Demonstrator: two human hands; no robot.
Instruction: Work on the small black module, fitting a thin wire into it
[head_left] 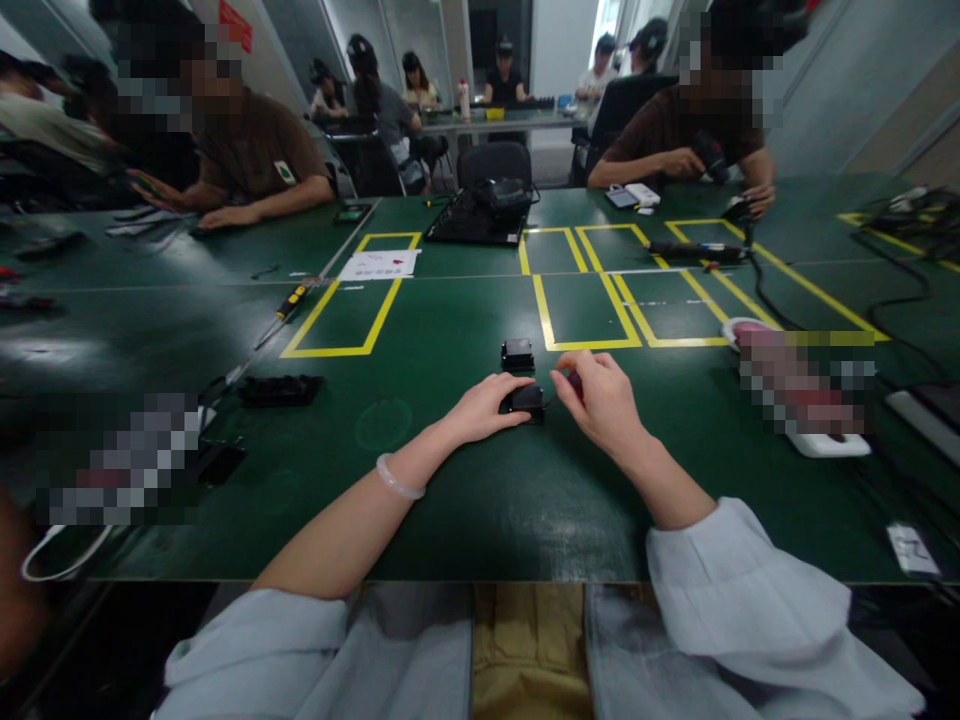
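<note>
My left hand (491,405) is closed on a small black rectangular block (526,400), thumb on the near side and fingers on the far side, holding it against the green table. Close to the block's right side, my right hand (600,395) pinches what looks like a small screwdriver (575,382) with a dark handle. Its thin shaft seems to point left at the block, but the tip cannot be made out. Just beyond the held block, a second black block (517,353) of similar size lies on the table, untouched.
Yellow tape rectangles (592,345) mark the green table (450,520). A black slotted part (281,390) and a yellow-black screwdriver (292,300) lie left. A blurred-out phone with a white case edge (829,443) lies right. Two people sit opposite, one holding a power drill (709,155).
</note>
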